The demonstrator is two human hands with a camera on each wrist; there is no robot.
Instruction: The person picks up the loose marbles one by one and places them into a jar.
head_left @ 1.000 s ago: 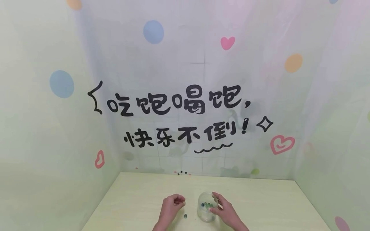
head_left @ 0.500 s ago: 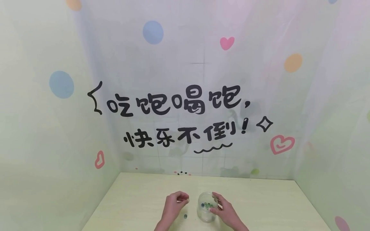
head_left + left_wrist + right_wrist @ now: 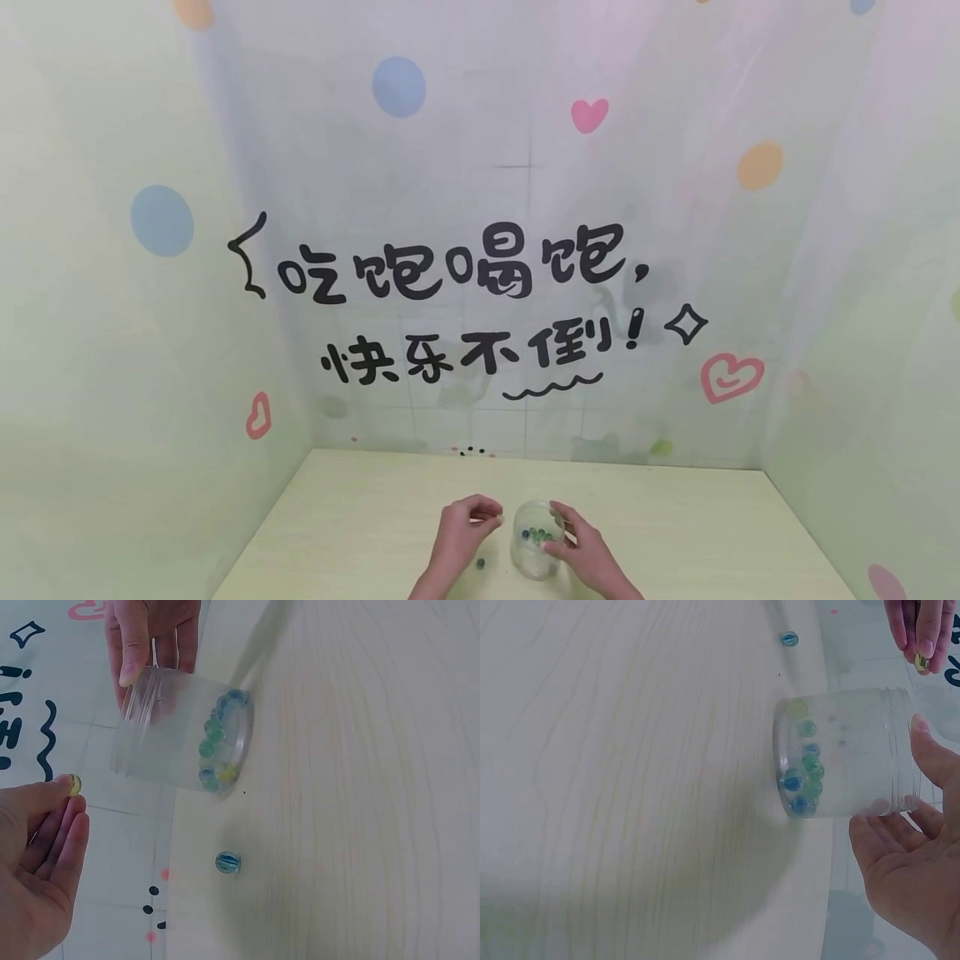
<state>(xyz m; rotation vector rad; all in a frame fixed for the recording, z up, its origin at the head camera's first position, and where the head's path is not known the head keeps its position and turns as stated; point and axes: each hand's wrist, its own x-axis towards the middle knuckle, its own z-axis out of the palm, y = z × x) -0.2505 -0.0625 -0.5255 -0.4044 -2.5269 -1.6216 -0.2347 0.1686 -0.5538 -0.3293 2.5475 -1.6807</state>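
Note:
My left hand (image 3: 467,527) pinches a yellow marble (image 3: 73,785) between thumb and fingertips, raised just left of the jar's mouth. The clear plastic jar (image 3: 855,750) stands upright on the table, and several blue, green and yellow marbles (image 3: 810,761) lie on its bottom. With thumb and fingers around its upper right side, my right hand (image 3: 581,542) holds the jar. A single blue-streaked marble (image 3: 228,862) lies loose on the table, left of the jar and below my left hand in the head view.
The pale wood-grain table (image 3: 360,517) reaches back to a printed wall sheet (image 3: 465,167) with black lettering, dots and hearts. Similar sheets enclose the left and right sides.
My left hand has moved right and slightly up, toward the jar, with the yellow marble in its fingertips. The right hand, jar and loose marble have stayed in place.

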